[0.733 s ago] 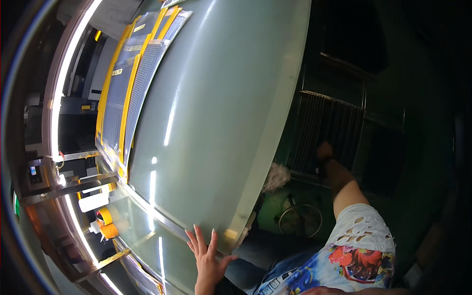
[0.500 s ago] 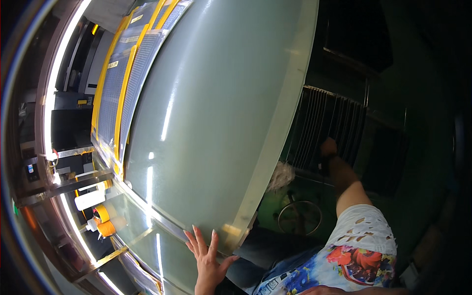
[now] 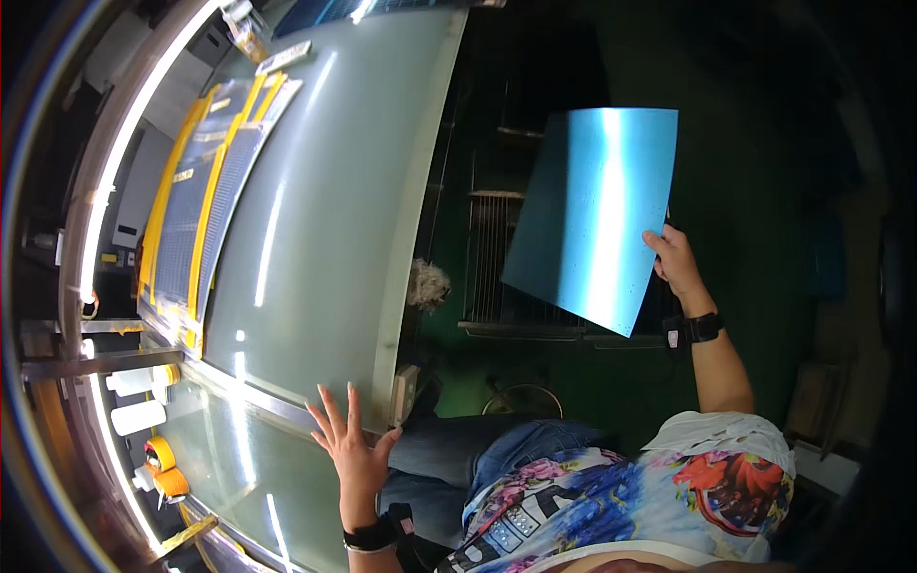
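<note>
My right hand (image 3: 676, 260) grips a thin, shiny blue sheet (image 3: 583, 210) by its right edge, thumb on the face toward me. The sheet is held up to the right of the table, in front of a slotted rack (image 3: 506, 315), and hides much of it. Light glares in a band down its middle, and small dark specks show near its lower part. My left hand (image 3: 355, 458) lies with fingers spread at the near end of the glass-topped table (image 3: 325, 210), holding nothing.
Printed films with yellow tape edges (image 3: 196, 210) lie along the table's left side, and a blue sheet (image 3: 334, 11) lies at its far end. Yellow tape rolls (image 3: 162, 463) and a white bottle (image 3: 138, 417) sit at the left. A fluffy wad (image 3: 429, 285) hangs by the table's right edge.
My right hand has come up from the rack and now holds the blue sheet. The view has swung rightward. My left hand stays spread by the table's near end.
</note>
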`<state>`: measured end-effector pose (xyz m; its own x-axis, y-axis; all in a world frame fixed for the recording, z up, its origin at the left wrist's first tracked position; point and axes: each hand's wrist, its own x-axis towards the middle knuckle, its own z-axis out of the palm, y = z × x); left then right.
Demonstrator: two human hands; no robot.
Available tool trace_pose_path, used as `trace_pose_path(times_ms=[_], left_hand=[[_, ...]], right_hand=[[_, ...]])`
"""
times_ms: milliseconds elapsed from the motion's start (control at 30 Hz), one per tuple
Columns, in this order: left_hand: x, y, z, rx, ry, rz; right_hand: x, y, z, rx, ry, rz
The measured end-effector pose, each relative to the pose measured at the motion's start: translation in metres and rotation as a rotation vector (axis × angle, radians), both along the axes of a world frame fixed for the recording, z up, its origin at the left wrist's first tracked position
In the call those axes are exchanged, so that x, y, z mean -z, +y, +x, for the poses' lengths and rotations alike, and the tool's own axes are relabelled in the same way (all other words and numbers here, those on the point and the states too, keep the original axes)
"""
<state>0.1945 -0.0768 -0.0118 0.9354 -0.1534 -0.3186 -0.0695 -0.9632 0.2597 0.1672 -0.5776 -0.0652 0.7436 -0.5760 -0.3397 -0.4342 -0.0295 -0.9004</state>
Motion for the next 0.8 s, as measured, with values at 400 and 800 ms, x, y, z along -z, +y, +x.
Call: trace_pose_path(times_ms=[400, 800], left_hand=[[0.009, 0.057, -0.074, -0.118, -0.226, -0.117], [-0.028, 0.121, -0.177, -0.469, -0.437, -0.219]], right_hand=[[-0.073, 0.068, -0.018, -0.047, -0.669, 0.429], [-0.127, 0.239, 0.054, -0.606, -0.575, 0.624]])
